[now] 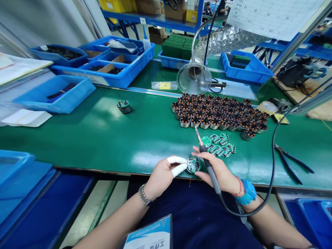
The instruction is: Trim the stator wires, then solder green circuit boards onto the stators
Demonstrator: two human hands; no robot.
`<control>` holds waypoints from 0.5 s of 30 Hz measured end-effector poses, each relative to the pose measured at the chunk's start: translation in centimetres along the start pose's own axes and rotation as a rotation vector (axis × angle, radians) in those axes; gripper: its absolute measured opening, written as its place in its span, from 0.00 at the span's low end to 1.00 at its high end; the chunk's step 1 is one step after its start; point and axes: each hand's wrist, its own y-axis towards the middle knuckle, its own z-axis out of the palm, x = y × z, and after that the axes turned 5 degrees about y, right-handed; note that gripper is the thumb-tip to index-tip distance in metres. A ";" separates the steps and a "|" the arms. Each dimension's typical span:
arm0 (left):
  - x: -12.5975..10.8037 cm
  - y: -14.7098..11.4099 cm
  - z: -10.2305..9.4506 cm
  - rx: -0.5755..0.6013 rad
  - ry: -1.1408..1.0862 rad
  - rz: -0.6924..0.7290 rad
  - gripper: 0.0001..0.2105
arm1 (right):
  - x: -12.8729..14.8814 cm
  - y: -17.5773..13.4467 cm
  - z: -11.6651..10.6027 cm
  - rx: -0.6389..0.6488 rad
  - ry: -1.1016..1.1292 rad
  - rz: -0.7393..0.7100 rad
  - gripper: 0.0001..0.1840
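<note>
Near the front edge of the green bench, my left hand (162, 174) pinches a round green circuit board (193, 164) between thumb and finger, both tips in white finger covers. My right hand (220, 171) grips a soldering iron (213, 174), its metal tip pointing up and away toward the motor stators. The right thumb is close to the board's lower edge; whether it touches I cannot tell. Just beyond the right hand lies a small pile of similar round boards (220, 145). Behind it stand rows of cylindrical motor stators (215, 112) with copper windings.
A stator with a board on top (124, 106) stands alone at left. Pliers (294, 162) lie at right, near the iron's hanging cable (273, 148). A fume extraction funnel (194, 79) hangs behind the stators. Blue bins (54, 95) line the left; a bin of boards (178, 48) sits behind.
</note>
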 end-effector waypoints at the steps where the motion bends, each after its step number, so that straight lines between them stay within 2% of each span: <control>1: -0.3 0.1 0.1 0.019 -0.018 -0.034 0.06 | 0.1 0.1 0.0 -0.026 -0.005 -0.014 0.26; 5: -0.9 0.4 0.2 0.076 -0.081 -0.102 0.05 | 0.6 1.0 0.4 -0.139 -0.041 -0.097 0.22; 9: -1.0 0.6 0.1 0.101 -0.085 -0.066 0.05 | 0.5 1.9 1.1 -0.105 -0.123 -0.151 0.18; 15: -0.8 0.5 -0.1 0.083 -0.096 -0.059 0.06 | -0.2 1.7 1.5 -0.064 -0.224 -0.197 0.19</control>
